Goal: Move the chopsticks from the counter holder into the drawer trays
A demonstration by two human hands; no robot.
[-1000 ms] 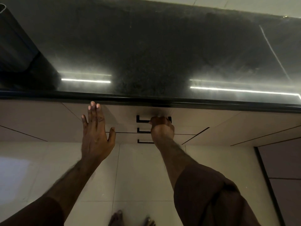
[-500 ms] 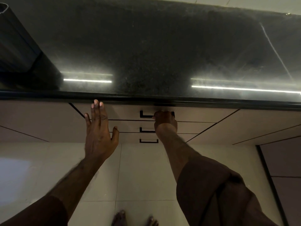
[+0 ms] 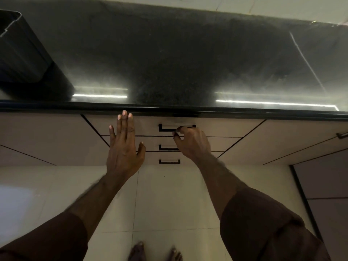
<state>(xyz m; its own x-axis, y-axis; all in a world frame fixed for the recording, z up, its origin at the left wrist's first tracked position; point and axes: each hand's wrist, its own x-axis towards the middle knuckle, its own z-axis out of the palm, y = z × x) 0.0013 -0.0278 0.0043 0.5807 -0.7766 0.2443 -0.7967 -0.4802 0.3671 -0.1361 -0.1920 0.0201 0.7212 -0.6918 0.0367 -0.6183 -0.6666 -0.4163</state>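
Head view: right hand [image 3: 193, 141], which a second ago was closed on the black bar handle of the top beige drawer [image 3: 177, 128], now has its curled fingers slackened just off it, holding nothing; the drawer front sits flush, shut. Left hand [image 3: 124, 147], beside the grip, lies flat with straight fingers against the same front. Chopsticks and holder are not in view; judged a closing or regrip.

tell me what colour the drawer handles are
Black, against pale beige drawer fronts; the top drawer handle shows it best in the head view.
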